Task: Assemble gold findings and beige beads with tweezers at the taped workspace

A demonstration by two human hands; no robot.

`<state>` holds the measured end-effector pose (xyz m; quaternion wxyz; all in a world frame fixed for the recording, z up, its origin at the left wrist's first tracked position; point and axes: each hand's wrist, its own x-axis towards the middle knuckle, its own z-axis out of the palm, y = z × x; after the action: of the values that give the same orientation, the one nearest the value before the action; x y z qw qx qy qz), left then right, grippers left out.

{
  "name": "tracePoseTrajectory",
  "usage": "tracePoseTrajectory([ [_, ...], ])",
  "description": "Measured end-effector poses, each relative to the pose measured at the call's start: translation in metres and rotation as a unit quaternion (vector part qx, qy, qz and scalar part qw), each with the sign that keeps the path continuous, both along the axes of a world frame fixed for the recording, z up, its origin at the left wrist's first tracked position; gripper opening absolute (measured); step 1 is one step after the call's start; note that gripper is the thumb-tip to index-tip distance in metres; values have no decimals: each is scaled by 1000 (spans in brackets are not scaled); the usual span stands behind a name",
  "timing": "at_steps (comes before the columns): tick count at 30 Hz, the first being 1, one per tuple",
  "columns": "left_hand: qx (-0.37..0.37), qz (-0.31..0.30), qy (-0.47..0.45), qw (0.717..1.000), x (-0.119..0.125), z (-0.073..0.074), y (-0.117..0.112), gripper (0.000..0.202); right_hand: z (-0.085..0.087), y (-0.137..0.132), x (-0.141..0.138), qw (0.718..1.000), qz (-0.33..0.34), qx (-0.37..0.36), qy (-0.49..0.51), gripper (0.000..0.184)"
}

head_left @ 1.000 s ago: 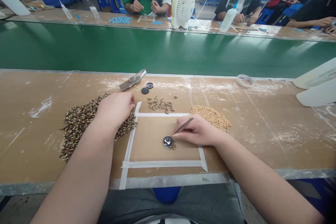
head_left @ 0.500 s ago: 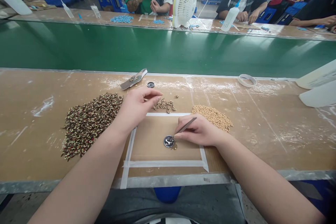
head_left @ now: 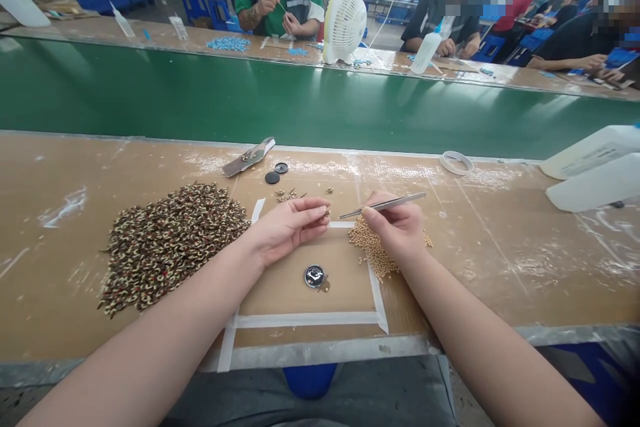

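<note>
My left hand (head_left: 287, 228) pinches a tiny metallic piece (head_left: 328, 213) between thumb and fingertips, above the taped rectangle. My right hand (head_left: 400, 225) holds metal tweezers (head_left: 397, 201), their tips pointing left toward that piece and a little apart from it. Below both hands lies a round disc (head_left: 314, 275) with a shiny dark face, a small brownish patch beside its right edge. Under my right hand spreads a heap of small gold beads (head_left: 373, 248). Behind my left hand lie several small brass-coloured pieces (head_left: 286, 197), partly hidden by it.
A large pile of small dark-and-cream pieces (head_left: 170, 250) is at left. Two black discs (head_left: 273, 177) and a patterned strip (head_left: 249, 157) lie farther back. A tape roll (head_left: 457, 163) and white bottles (head_left: 593, 185) stand right. Beyond the green belt (head_left: 200, 97) are co-workers and a fan (head_left: 345, 20).
My right hand has lifted the tweezers away from the disc, up and right. My left hand has moved right and down, a tiny piece now showing at its fingertips. The view has shifted slightly.
</note>
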<state>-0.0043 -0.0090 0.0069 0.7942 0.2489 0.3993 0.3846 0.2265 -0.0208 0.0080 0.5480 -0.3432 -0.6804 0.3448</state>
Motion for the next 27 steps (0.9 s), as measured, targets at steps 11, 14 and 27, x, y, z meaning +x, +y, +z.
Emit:
tracePoseTrajectory([
  [11,16,8,-17,1000,1,1,-1,18,-1,1,-1,1000,-3,10,-2,17],
  [14,16,11,-10,1000,1,1,-1,17,-1,1,-1,1000,-9,9,-1,17],
  [27,50,-13,29,998,5,-2,-5,18,-1,1,0,999,-40,-6,-7,22],
])
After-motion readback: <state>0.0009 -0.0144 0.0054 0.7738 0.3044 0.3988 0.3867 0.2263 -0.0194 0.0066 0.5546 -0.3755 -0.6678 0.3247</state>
